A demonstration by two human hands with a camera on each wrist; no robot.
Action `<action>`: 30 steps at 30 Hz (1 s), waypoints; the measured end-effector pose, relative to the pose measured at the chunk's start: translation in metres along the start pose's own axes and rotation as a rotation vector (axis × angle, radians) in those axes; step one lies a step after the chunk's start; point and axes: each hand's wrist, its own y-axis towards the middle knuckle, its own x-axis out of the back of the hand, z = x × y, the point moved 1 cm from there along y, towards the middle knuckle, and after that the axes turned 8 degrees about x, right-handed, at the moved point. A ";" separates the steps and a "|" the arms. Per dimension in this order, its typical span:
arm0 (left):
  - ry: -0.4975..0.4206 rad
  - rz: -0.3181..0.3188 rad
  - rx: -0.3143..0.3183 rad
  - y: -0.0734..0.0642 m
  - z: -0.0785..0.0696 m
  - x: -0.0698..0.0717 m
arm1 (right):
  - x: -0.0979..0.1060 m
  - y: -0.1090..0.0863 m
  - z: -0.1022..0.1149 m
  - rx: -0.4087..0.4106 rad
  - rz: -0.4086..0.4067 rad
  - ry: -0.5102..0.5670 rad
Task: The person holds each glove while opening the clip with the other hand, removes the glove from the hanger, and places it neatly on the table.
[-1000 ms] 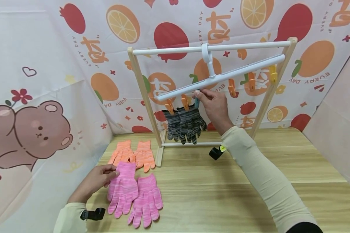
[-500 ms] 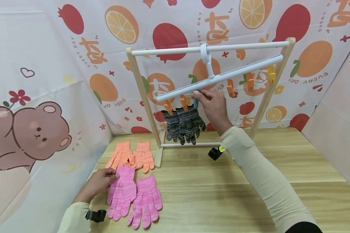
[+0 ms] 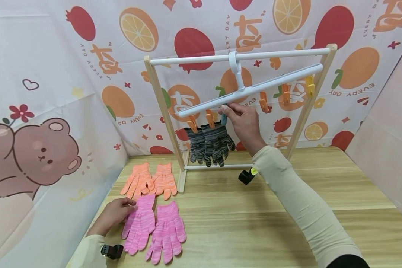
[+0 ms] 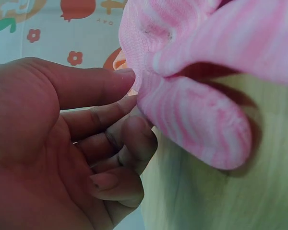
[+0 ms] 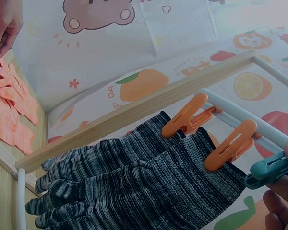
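Note:
My left hand (image 3: pixel 115 214) pinches the side edge of a pink striped glove (image 3: pixel 140 225) between thumb and fingers; in the left wrist view the thumb tip (image 4: pixel 125 80) meets the knit. A second pink glove (image 3: pixel 168 232) lies flat to its right. Raised at the rack, my right hand (image 3: pixel 246 124) pinches a teal clothespin (image 5: pixel 269 170) just under the white hanger (image 3: pixel 251 90). Beside that clothespin, two grey-black striped gloves (image 3: pixel 216 143) dangle from orange clothespins (image 5: pixel 233 143). The hanger tilts, its left end lower.
The hanger hooks over the top bar (image 3: pixel 191 59) of a wood-and-white rack. Further clothespins, two orange (image 3: pixel 264 102) and one yellow (image 3: pixel 309 86), hang on its right half. Orange gloves (image 3: pixel 164 180) lie behind the pink ones, near the rack's left foot (image 3: pixel 182 182).
The left hand and its pink glove have come down slightly toward the table's front, the cuff sinking from above the orange gloves. My right hand stays at the teal clothespin.

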 end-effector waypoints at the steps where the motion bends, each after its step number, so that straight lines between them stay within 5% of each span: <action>1: 0.000 -0.002 0.002 0.000 0.000 0.000 | 0.000 0.000 0.000 0.000 0.001 0.001; 10: 0.144 -0.113 -0.034 -0.004 -0.008 0.010 | 0.002 0.000 0.000 0.005 0.011 -0.004; 17: 0.171 -0.208 -0.143 -0.018 -0.036 0.011 | 0.002 -0.002 0.000 -0.002 0.048 -0.045; 30: 0.010 -0.090 -0.326 -0.023 -0.106 -0.012 | 0.000 -0.003 -0.002 -0.027 0.074 0.014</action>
